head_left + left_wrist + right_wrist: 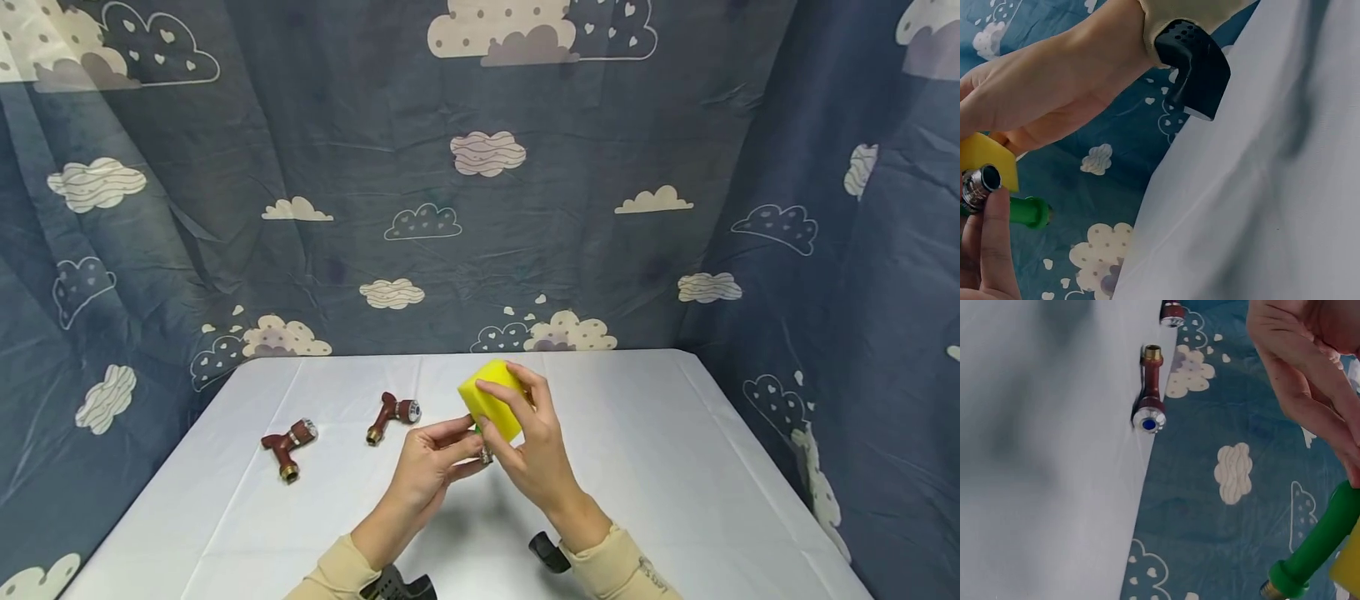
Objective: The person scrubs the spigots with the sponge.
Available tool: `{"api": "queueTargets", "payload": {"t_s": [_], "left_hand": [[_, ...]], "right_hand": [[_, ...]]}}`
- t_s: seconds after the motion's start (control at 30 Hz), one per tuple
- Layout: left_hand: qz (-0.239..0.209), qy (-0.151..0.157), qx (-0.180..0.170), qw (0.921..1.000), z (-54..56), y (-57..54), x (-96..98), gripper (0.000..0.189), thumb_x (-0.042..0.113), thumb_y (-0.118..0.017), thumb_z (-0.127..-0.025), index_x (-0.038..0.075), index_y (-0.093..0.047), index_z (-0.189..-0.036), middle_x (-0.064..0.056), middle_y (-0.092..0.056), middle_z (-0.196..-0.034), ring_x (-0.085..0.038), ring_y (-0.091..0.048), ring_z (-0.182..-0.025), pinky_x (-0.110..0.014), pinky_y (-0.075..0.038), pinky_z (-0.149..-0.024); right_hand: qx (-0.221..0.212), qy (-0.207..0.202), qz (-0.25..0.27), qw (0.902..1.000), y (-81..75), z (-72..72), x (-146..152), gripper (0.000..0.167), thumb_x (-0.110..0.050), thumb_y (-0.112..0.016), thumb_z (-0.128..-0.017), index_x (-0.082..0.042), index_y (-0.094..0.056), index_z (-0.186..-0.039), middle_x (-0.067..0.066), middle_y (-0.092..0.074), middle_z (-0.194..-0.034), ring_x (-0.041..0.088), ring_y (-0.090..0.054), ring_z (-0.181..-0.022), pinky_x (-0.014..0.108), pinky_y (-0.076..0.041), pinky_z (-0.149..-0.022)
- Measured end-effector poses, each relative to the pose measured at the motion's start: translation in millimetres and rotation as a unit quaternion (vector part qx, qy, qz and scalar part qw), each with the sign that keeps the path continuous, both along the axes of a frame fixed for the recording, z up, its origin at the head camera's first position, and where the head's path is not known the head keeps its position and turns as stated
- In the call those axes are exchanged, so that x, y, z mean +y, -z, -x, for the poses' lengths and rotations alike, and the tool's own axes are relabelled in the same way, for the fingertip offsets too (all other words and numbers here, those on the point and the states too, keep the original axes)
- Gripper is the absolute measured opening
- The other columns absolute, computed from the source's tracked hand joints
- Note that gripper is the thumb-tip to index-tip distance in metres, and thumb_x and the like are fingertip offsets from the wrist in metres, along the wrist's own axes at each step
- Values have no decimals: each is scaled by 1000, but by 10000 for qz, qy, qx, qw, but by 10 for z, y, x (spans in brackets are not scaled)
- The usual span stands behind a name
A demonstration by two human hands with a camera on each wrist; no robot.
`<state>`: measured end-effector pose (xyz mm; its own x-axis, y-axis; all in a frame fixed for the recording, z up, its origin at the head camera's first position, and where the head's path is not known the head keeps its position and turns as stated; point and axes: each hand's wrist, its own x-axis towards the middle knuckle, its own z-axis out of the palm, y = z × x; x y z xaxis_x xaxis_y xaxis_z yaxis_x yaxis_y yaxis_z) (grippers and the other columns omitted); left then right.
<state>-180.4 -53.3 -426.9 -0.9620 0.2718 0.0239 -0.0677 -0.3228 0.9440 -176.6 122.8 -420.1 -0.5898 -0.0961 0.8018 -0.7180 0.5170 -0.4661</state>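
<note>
My left hand (431, 462) pinches a green angle valve (1319, 550) above the table. Its green body ends in a threaded brass-coloured tip, and a shiny metal end (984, 181) shows beside the fingertips in the left wrist view. A yellow sponge (491, 400) is held by my right hand (536, 442), thumb on one side and fingers across the other. The sponge lies right against the green valve, and together with the fingers it hides most of the valve in the head view.
Two brown-red angle valves with metal ends lie on the left of the white-covered table (637, 467): one valve (285, 450) farther left, the other (386, 417) nearer my left hand. A dark blue cloud-patterned curtain (337, 167) surrounds the table's back and sides. Black wrist devices (550, 552) sit by both cuffs.
</note>
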Motion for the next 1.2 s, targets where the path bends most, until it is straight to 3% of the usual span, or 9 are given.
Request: {"api": "queueTargets", "payload": {"t_s": [0.3, 0.4, 0.6, 0.83, 0.97, 1.07, 1.13, 1.2], "left_hand": [[-338, -555, -209, 9977, 48, -34, -24, 37, -4, -74, -96, -3, -72, -133, -1, -82, -106, -16, -80, -93, -36, -69, -89], [-472, -600, -234, 9968, 64, -44, -35, 37, -4, -73, -97, -1, -73, -134, -2, -82, -108, -17, -80, -93, -37, -68, -90], [-546, -469, -292, 9970, 48, -78, -63, 37, -6, -70, -99, 4, -73, -134, -1, -80, -101, -15, -79, -90, -38, -69, -90], [-591, -101, -156, 9981, -5, -144, -123, 35, -5, -70, -99, 15, -78, -126, 0, -81, -103, -15, -81, -96, -38, -68, -92], [-649, -120, -79, 9978, -44, -144, -159, 35, -7, -69, -98, 18, -80, -120, -1, -82, -102, -15, -81, -93, -38, -68, -90], [-741, -26, -63, 9972, -63, -127, -163, 35, -7, -67, -100, 18, -79, -121, -2, -82, -102, -15, -81, -94, -37, -68, -91], [-812, 71, -52, 9967, -69, -113, -157, 34, -6, -66, -101, 17, -77, -124, -2, -82, -103, -15, -81, -95, -37, -68, -93], [-912, 148, -103, 9957, -69, -99, -145, 35, -6, -64, -101, 15, -74, -127, -2, -82, -104, -15, -81, -96, -36, -67, -94]], "right_hand": [[82, -234, -395, 9989, 41, -66, 8, 51, -3, -79, -89, -22, -70, -136, 17, -48, -153, 33, -58, -129, 44, -61, -101], [165, -241, -539, 9981, 57, -69, 26, 54, -2, -81, -88, -22, -69, -137, 18, -48, -153, 35, -58, -131, 49, -62, -101], [224, 9, -642, 9977, 51, -11, 138, 54, -5, -82, -89, -21, -69, -139, 20, -47, -154, 34, -57, -129, 45, -63, -97], [167, 581, -204, 9980, 74, 98, 317, 50, -4, -80, -90, -19, -71, -137, 22, -49, -151, 33, -56, -127, 39, -57, -96], [-113, 701, 122, 9974, 92, 132, 351, 48, -5, -79, -93, -18, -70, -138, 22, -49, -151, 35, -59, -128, 46, -62, -95], [-606, 721, 573, 9939, 87, 124, 367, 48, -6, -79, -94, -19, -69, -140, 19, -51, -152, 36, -60, -130, 53, -62, -96], [-1054, 664, 965, 9875, 69, 111, 383, 49, -8, -78, -96, -19, -68, -142, 16, -53, -150, 35, -60, -131, 50, -60, -99], [-1575, 360, 1444, 9762, 31, 97, 399, 49, -9, -75, -100, -18, -64, -146, 14, -54, -149, 34, -62, -130, 42, -60, -100]]}}
